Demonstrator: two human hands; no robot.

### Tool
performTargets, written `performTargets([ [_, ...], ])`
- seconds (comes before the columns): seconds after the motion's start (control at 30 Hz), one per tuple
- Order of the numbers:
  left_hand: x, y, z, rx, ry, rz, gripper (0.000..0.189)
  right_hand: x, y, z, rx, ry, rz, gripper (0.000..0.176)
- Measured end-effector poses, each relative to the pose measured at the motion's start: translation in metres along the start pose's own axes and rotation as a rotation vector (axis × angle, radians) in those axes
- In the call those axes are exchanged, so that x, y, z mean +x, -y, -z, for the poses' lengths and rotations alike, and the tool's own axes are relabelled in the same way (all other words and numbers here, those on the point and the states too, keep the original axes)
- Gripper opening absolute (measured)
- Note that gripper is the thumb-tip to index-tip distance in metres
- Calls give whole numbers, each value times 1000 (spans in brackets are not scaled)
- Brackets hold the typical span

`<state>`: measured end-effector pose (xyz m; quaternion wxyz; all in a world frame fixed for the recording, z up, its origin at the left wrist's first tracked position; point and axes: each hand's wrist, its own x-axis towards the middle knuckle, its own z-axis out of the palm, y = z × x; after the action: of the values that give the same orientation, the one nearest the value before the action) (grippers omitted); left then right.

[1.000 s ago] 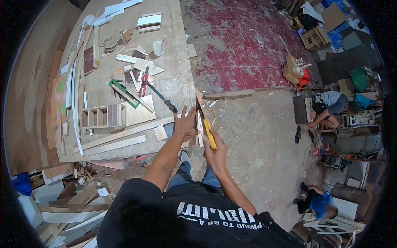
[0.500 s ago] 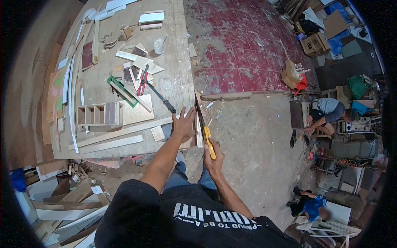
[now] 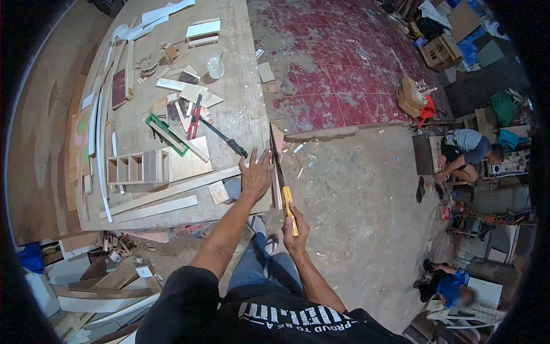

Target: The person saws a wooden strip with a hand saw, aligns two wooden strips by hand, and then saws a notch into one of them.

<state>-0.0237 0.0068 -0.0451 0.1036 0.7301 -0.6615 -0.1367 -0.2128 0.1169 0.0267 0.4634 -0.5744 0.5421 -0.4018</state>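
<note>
One saw (image 3: 287, 199), yellow-handled with a dark blade, stands along the near right edge of the one big table (image 3: 243, 63). The right hand (image 3: 295, 229) is closed around its handle; the left hand (image 3: 255, 176) lies palm down by that edge, fingers spread, released rather than clenched. A narrow piece of pale wood (image 3: 276, 192) runs just beside the blade, but whether the teeth are in it I cannot tell. Left of the left hand lie two long wooden strips (image 3: 172, 192), a small square block (image 3: 218, 192) and one dark bar (image 3: 229, 142), whose end is near the fingertips. Farther along are one red tool (image 3: 195, 117) and one green frame (image 3: 158, 127) with a wooden strip lying across it. A little wooden rack (image 3: 150, 166) shows at least three compartments. One clear cup (image 3: 215, 67) has a stick in it; its other contents are unclear. Across the floor (image 3: 344, 195), two cardboard boxes (image 3: 440, 53) show, the lower one with pale pieces poking out of it. Two other people (image 3: 467, 146) sit or crouch at the right.
</note>
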Motion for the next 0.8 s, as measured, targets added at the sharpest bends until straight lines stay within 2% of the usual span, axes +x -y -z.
performTargets([
  [0.03, 3, -4, -6, -24, -86, 48, 60, -1, -3, -1, -17, 2, 22, 38],
  [0.1, 5, -12, -6, 37, -137, 76, 56, -3, -15, 1, -36, 12, 40, 37],
  [0.17, 5, -17, -9, 105, -179, 102, 52, 0, -22, -2, -105, -49, 225, 39],
  [0.37, 5, -14, -19, 171, -273, 88, 54, -11, 0, 7, -36, 44, 90, 40],
  [0.5, 4, -15, -18, 176, -269, 70, 56, -34, 5, 14, -131, -34, 202, 42],
  [0.63, 3, -12, -24, 234, -252, 66, 58, 8, 17, -4, -158, -78, 286, 40],
  [0.7, 5, -12, -23, 257, -284, 78, 58, 27, 29, -11, -112, -21, 119, 38],
  [0.8, 4, -14, -21, 250, -264, 77, 59, -34, 11, 8, -193, -83, 259, 36],
])
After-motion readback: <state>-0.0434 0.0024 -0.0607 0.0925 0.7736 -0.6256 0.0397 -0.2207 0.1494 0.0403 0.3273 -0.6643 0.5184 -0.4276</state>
